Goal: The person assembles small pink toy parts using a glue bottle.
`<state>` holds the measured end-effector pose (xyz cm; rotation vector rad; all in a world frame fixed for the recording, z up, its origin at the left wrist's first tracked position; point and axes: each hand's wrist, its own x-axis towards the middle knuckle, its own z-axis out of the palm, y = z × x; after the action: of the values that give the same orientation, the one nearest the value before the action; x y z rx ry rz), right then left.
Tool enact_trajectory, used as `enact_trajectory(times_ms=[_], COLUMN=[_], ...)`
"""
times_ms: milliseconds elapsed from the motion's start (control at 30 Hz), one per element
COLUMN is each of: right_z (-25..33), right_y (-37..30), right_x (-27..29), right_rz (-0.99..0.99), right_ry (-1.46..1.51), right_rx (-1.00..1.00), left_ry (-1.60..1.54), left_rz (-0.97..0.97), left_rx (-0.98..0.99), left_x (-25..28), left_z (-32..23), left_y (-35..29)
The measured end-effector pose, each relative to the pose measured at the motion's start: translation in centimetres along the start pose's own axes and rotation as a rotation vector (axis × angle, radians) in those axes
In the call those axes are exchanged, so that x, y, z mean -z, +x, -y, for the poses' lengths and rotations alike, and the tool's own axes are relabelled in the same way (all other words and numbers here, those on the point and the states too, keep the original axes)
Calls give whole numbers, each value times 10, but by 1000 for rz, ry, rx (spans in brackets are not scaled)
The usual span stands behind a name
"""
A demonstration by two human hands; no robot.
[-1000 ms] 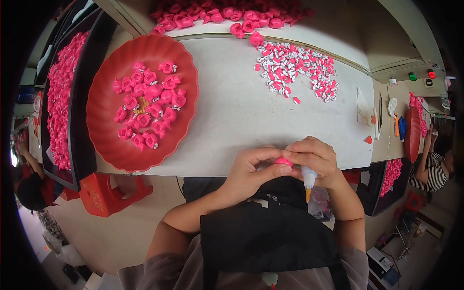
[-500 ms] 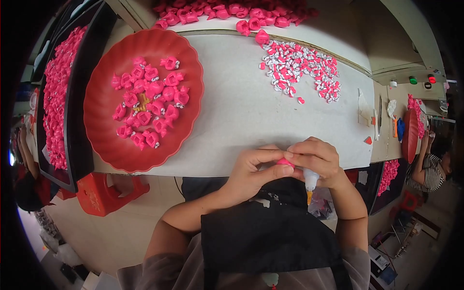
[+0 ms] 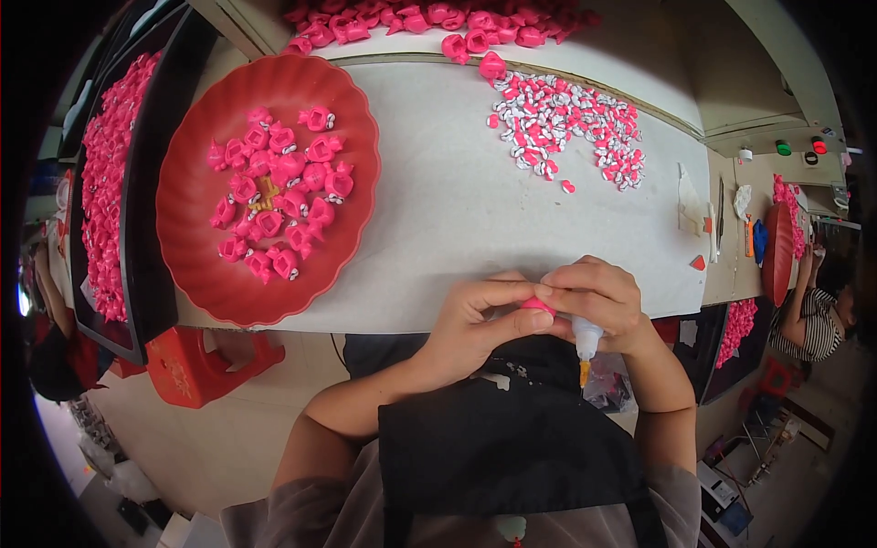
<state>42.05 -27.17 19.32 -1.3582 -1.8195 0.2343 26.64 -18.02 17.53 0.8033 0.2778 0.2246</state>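
Note:
Between the fingers of my left hand (image 3: 480,321) is a small pink plastic piece (image 3: 537,306), mostly covered by fingers. My right hand (image 3: 598,297) pinches at the same piece with thumb and forefinger. Held in the right palm is a white squeeze bottle (image 3: 587,338), its amber nozzle tip pointing down past the table's front edge. Both hands meet just over that edge. Further back on the white sheet lies a spread of small pink-and-white pieces (image 3: 571,128). A scalloped red bowl (image 3: 343,219) to the left contains several hollow pink figure parts (image 3: 288,166).
A dark tray (image 3: 151,228) heaped with pink parts stands at far left. More pink parts (image 3: 411,20) lie on the shelf behind. Tools and scraps, including a blue item (image 3: 759,241), lie at right. A red stool (image 3: 196,365) stands below left. Other people sit at both sides.
The view has shifted very slightly. Both hands keep nearly the same place and grip on the pink piece and bottle.

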Motion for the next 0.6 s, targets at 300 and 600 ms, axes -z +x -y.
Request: enact_trajectory(times_ms=[300,600], right_z=[0,-2], right_y=[-3,-6], right_x=[0,0], right_rz=[-10,-15], right_ry=[23,19], right_rx=[-14,-8], left_ry=[-1,43], left_rz=[2,-7], left_rx=[15,2], left_x=[1,-2], left_z=[2,3], left_y=[0,1])
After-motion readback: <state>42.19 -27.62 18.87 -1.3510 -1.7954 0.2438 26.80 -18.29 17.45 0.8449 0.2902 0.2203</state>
